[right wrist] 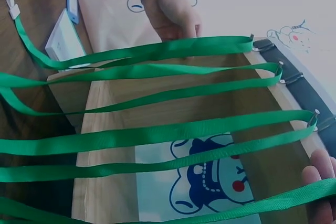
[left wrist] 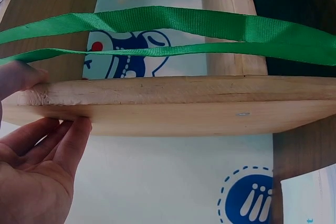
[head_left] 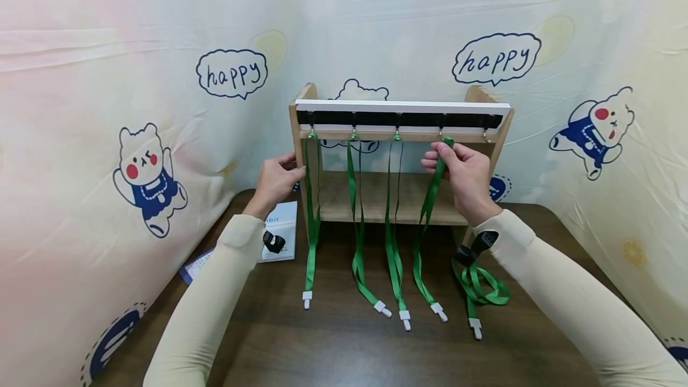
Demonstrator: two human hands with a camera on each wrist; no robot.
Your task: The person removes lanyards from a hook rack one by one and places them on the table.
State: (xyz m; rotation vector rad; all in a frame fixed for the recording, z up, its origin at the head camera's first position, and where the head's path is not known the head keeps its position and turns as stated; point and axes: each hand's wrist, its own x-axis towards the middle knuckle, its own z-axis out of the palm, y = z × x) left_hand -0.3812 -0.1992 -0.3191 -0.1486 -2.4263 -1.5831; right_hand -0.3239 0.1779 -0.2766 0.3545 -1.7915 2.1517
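A wooden rack [head_left: 373,196] stands on the table, with metal hooks along its top bar. My left hand [head_left: 276,184] grips the rack's left side panel [left wrist: 184,116], thumb on one face and fingers on the other. Near the fourth hook, my right hand [head_left: 466,178] pinches the upper end of a green lanyard [head_left: 428,203] between thumb and fingers. Three more green lanyards hang from the hooks to its left, among them the leftmost lanyard [head_left: 312,243]. The rightmost hook [head_left: 485,134] bears no lanyard. White clips [head_left: 439,312] end the straps and lie on or near the tabletop.
Another green lanyard [head_left: 472,309] lies looped on the table below my right wrist. Behind my left forearm is a white and pale blue box [head_left: 282,235], with a blue-edged item [head_left: 190,269] beside it. A printed cloth [head_left: 376,22] encloses the back and sides.
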